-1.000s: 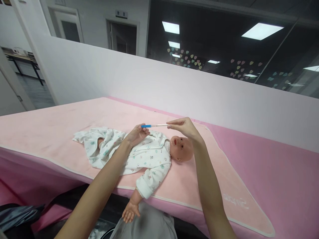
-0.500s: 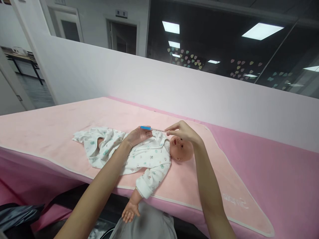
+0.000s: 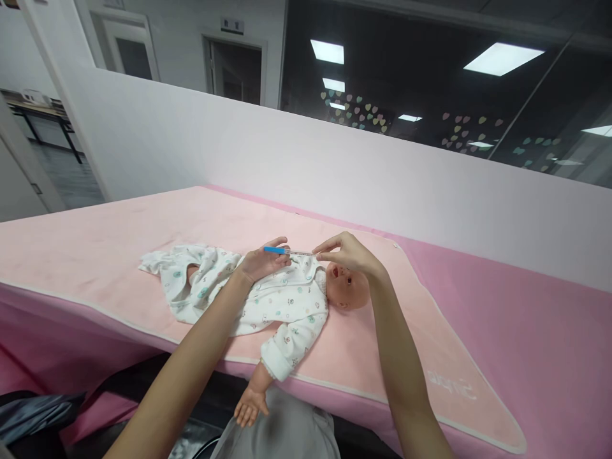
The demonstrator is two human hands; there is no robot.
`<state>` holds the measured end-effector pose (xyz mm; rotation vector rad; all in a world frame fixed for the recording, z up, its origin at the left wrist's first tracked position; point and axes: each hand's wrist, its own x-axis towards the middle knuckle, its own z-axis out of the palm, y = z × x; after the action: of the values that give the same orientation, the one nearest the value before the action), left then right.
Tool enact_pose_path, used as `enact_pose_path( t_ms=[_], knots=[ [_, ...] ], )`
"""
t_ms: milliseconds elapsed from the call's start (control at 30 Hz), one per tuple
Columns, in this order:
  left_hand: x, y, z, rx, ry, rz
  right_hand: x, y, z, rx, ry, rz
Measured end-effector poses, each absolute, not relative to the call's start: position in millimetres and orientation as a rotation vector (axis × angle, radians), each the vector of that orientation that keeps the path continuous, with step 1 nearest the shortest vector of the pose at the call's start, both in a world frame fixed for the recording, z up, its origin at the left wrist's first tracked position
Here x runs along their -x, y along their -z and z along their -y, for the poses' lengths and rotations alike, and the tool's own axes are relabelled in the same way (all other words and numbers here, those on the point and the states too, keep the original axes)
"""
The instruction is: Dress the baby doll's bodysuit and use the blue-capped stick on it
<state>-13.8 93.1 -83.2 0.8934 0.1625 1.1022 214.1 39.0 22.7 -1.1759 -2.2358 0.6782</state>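
A thin glass thermometer point(image 3: 300, 253) with a blue end point(image 3: 274, 250) is held level above the chest of a baby doll point(image 3: 291, 299). My right hand point(image 3: 348, 252) pinches its clear tip between thumb and fingers, just over the doll's head. At the blue end, my left hand point(image 3: 264, 261) has its fingers apart, with the thermometer lying across them; how firmly they touch it is unclear. The doll lies on its back in a white printed sleepsuit point(image 3: 282, 309). Its face is partly covered by my right hand.
A light pink mat point(image 3: 119, 223) lies on the padded pink table point(image 3: 540, 319). One doll arm point(image 3: 253, 398) hangs over the front edge, above my grey-clothed lap point(image 3: 291, 427). Behind the table runs a low white wall point(image 3: 335, 166) below a dark window.
The thermometer has shifted slightly left and down and lies more level. The fingers of my left hand have spread apart around its blue end. My right hand keeps its pinch.
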Motion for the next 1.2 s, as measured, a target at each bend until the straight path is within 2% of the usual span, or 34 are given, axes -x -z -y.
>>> enact_pose_path(
  t_ms=[967, 1200],
  knots=[
    [16.9, 83.4, -93.8, -0.848, -1.128, -0.144, -208.1, -34.0, -21.6, 1.131, -0.562, 2.127],
    [7.6, 82.2, -94.3, -1.054, -0.92, -0.205, -206.7, -50.3, 6.8, 1.006, -0.383, 1.837]
  ],
)
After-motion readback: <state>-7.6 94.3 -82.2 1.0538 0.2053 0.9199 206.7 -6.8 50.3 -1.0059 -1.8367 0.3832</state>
